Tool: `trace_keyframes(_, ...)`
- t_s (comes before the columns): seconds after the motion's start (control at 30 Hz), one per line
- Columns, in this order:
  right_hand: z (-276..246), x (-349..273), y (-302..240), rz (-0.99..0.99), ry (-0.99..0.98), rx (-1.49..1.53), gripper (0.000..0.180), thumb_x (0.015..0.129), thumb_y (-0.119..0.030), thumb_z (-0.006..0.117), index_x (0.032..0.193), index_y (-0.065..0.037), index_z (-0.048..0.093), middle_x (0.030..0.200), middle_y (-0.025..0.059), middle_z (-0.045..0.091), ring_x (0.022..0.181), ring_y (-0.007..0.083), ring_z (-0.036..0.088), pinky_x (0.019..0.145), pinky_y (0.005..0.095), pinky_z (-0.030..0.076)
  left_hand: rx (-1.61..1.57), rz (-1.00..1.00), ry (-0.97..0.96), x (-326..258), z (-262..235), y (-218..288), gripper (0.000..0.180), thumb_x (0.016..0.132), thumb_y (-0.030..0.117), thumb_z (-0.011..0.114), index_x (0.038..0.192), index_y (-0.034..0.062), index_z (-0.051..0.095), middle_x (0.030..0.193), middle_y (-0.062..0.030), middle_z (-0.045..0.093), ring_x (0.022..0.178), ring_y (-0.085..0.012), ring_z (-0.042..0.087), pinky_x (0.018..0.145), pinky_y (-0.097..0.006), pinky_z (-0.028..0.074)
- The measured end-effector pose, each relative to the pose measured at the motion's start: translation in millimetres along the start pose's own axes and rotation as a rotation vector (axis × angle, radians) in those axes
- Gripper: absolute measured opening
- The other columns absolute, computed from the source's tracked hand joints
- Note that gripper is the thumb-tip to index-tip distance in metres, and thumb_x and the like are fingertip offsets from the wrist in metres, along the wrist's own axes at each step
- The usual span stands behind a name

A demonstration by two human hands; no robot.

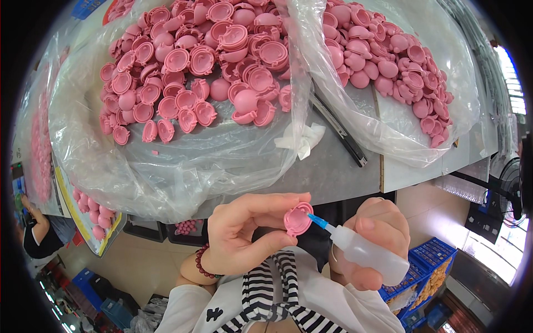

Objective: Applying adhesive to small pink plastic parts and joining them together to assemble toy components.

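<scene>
Between the thumb and fingers of my left hand point(239, 227) is a pink plastic half shell point(298, 220), its hollow side turned to the right. My right hand point(383, 230) is wrapped round a translucent squeeze bottle point(369, 256). The bottle's blue dispensing tip point(317, 220) points left and reaches the rim of the shell; whether it touches cannot be made out. Beyond my hands, a heap of similar pink half shells point(176, 60) lies on a clear plastic bag point(205, 164) on the grey table.
A second clear bag at the right holds more pink shells point(387, 69). A black utility knife point(340, 130) and a crumpled white tissue point(302, 140) lie between the bags. Blue crates point(430, 258) stand at lower right, near a black fan point(512, 183). Another person's arm point(38, 222) shows at far left.
</scene>
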State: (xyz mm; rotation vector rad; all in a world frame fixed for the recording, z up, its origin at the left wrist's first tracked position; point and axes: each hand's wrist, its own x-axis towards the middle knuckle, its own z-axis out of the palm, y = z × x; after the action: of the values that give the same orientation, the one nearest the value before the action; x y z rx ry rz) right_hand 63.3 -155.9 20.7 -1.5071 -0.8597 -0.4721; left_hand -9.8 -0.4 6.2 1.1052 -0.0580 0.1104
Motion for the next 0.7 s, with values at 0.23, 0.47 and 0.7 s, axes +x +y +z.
trace_keyframes(0.23,-5,1,-5,0.036,-0.069,-0.052,0.060,0.081,-0.055,0.045,0.081,0.005,0.055,0.053,0.0029,0.044,0.041,0.0118,0.037,0.037,0.0249,0.022,0.111,0.108,0.075,0,-1,-3,0.039,0.071,-0.014,0.059,0.107,-0.0092,0.046,0.112,-0.0259,0.050,0.094,-0.0241,0.058,0.082,-0.030,0.047)
trace_keyframes(0.47,-41,-2,15,0.093,0.480,-0.070,0.048,0.083,-0.034,0.052,0.110,0.004,0.042,0.089,0.0150,0.052,0.073,0.0210,0.052,0.062,0.0310,0.040,-0.360,-0.098,-0.013,3,-4,-1,0.041,0.077,-0.006,0.055,0.115,-0.0062,0.040,0.116,-0.0252,0.047,0.102,-0.0230,0.054,0.082,-0.032,0.048)
trace_keyframes(0.7,-192,30,79,0.432,0.613,-0.675,0.043,0.080,-0.009,0.058,0.115,0.006,0.038,0.100,0.0194,0.057,0.087,0.0201,0.056,0.078,0.0266,0.042,-0.629,-0.357,0.106,6,-1,5,0.047,0.075,0.013,0.064,0.114,-0.0014,0.041,0.107,-0.0269,0.052,0.070,-0.0241,0.062,0.060,-0.030,0.052)
